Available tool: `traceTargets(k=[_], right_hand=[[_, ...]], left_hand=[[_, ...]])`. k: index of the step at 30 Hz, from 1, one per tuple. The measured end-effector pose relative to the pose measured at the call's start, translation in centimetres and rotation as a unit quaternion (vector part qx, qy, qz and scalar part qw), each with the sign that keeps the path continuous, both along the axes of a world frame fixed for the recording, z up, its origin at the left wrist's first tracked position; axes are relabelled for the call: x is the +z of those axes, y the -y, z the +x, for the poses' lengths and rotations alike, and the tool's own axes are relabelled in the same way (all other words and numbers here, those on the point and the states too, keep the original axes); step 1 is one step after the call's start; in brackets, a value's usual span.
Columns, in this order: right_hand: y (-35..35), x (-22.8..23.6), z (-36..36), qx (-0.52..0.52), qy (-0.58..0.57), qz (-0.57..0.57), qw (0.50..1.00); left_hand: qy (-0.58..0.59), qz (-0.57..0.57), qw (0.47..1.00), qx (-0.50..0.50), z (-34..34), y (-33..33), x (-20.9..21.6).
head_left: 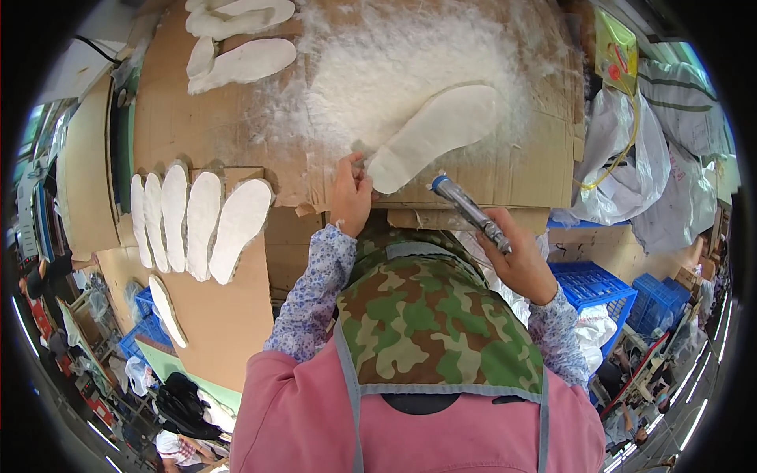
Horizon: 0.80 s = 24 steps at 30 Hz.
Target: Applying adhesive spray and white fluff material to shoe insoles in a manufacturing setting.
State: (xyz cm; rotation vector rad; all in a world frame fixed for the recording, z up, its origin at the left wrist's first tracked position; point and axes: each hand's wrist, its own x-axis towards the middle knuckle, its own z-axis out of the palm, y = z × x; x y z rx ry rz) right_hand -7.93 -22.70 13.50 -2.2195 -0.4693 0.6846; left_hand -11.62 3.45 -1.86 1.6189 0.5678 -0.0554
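A white insole (438,130) lies slanted on the cardboard-covered table (520,177), its heel toward me and its toe partly on a heap of white fluff (371,75). My left hand (352,195) is closed at the heel's left edge, thumb and fingertips pinching there. To the right of the heel, my right hand (512,252) wraps round a slim silvery tube-shaped tool (467,206) with a blue end. The tool points up and left toward the insole, apart from it. Flowered sleeves cover both my forearms.
Several white insoles (205,221) lie side by side on a cardboard sheet at left; another insole (167,311) lies nearer. More insoles (244,63) sit at the far left of the table. Clear plastic bags (623,150) hang at right, above a blue crate (591,288).
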Motion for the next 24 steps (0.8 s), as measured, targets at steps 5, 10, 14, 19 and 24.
traceTargets(k=[5, 10, 14, 19, 24], right_hand=[[0.4, 0.3, 1.2, -0.039, 0.016, -0.006, 0.999], [1.3, 0.2, 2.7, -0.076, 0.037, -0.004, 0.996], [1.9, 0.0, 3.6, -0.110, 0.075, 0.011, 0.991], [3.2, -0.9, 4.4, -0.149, 0.115, 0.032, 0.982], [5.4, -2.1, 4.6, -0.206, 0.146, 0.049, 0.966]], left_hand=[[0.008, -0.011, 1.000, -0.007, -0.4, -0.2, -0.8], [0.008, -0.013, 1.000, -0.011, -0.3, -0.1, -0.7], [0.007, -0.015, 1.000, -0.008, -0.2, 0.1, 0.2], [-0.015, 0.018, 1.000, -0.003, -0.3, 0.2, 0.8], [-0.021, 0.056, 0.997, -0.041, 0.2, 0.1, -0.3]])
